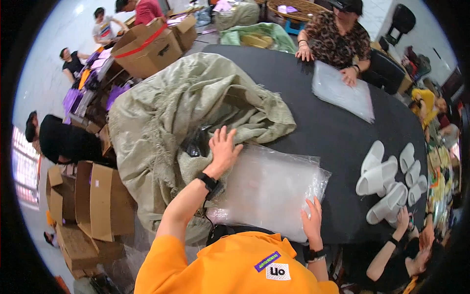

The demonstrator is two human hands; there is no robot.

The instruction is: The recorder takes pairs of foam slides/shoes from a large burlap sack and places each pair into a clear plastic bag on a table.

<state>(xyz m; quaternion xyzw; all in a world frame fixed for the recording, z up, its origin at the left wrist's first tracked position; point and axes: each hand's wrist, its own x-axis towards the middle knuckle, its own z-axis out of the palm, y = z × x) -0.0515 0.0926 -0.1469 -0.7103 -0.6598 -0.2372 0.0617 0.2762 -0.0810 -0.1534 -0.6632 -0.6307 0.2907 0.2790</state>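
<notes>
In front of me a stack of clear plastic bags lies on the dark table, its corners slightly fanned. My left hand is over the stack's far left corner with fingers spread, beside the mouth of a big grey-green woven sack. A crumpled piece of black plastic shows in the sack's folds, just left of that hand. My right hand rests at the stack's right edge, fingers stretched out along the bags. Neither hand is closed around anything.
Several white slippers sit on the table's right side, where another person's hand touches them. Across the dark table a person has a hand on another plastic bag stack. Cardboard boxes stand at left.
</notes>
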